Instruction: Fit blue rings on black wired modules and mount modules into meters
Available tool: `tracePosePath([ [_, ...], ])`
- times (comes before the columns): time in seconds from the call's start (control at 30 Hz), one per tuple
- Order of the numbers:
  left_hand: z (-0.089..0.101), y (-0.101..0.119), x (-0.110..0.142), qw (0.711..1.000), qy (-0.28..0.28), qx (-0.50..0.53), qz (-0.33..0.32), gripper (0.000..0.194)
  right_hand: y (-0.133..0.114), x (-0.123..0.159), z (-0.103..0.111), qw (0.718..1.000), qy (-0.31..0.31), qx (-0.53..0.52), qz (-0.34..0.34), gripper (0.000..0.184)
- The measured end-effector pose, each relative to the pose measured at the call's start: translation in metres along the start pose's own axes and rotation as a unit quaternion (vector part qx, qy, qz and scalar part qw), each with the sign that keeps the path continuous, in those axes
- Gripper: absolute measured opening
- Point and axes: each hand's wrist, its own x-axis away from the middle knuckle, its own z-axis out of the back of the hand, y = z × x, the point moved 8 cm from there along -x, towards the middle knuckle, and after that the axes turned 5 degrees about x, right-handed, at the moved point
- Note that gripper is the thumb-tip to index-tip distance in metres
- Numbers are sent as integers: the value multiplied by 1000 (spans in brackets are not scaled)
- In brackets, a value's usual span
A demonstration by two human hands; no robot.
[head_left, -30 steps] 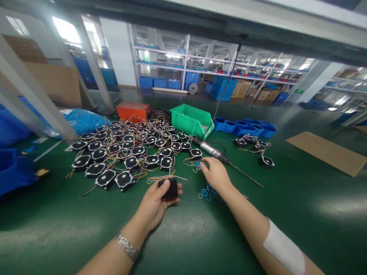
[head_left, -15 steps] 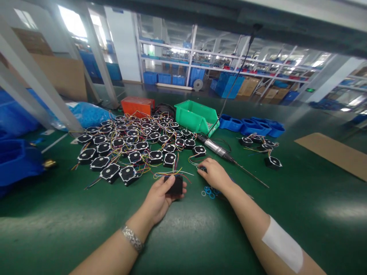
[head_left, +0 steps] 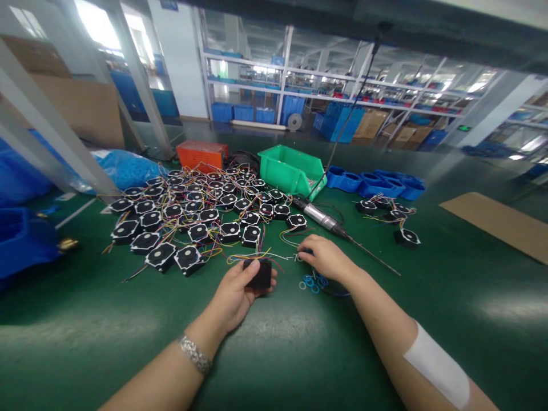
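My left hand (head_left: 240, 291) grips a small black fan unit (head_left: 259, 275) just above the green table, its coloured wires (head_left: 252, 257) trailing away. My right hand (head_left: 324, 258) rests palm down on the table to the right, fingers curled over a small blue piece by loose wire ends; what the fingertips pinch is hidden. Several small blue rings (head_left: 311, 282) lie by that wrist. A metal electric screwdriver (head_left: 322, 218) lies just beyond the right hand, its cable rising upward.
A large heap of black fans with coloured wires (head_left: 192, 214) covers the table's left middle. Behind stand an orange box (head_left: 201, 155), a green bin (head_left: 291, 169) and blue trays (head_left: 377, 186). A few more fans (head_left: 391, 220) sit right. Cardboard (head_left: 499, 224) lies far right.
My right hand has drawn slightly toward me and left over the small parts. My left hand keeps its hold on the fan with little movement. The view shifted a little.
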Motion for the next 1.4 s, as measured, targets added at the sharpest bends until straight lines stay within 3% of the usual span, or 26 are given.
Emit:
tracePosePath([
  [0.13,1,0,-1,1000,0,14,0,25,32,6,23,994,39,-12,-99,18],
  [0.27,4,0,-3,999,11,33,-2,23,53,10,21,982,4,30,-187,16],
  [0.5,3,-2,-1,1000,7,8,4,24,44,7,5,984,12,55,-167,20],
  [0.63,-2,-3,0,1000,-13,-3,-6,26,45,5,-1,985,5,51,-165,13],
  [0.83,-6,-8,0,999,-29,11,14,35,51,0,-6,984,-4,20,-176,19],
  [0.97,-5,-8,0,999,-29,12,14,35,56,-2,-10,983,-18,3,-181,11],
  [1.17,-6,-7,1,1000,-26,9,13,34,56,-1,-12,985,-28,-28,-168,16],
  [1.4,-7,-8,2,999,-36,5,11,35,52,-2,-15,986,-16,-25,-165,9],
])
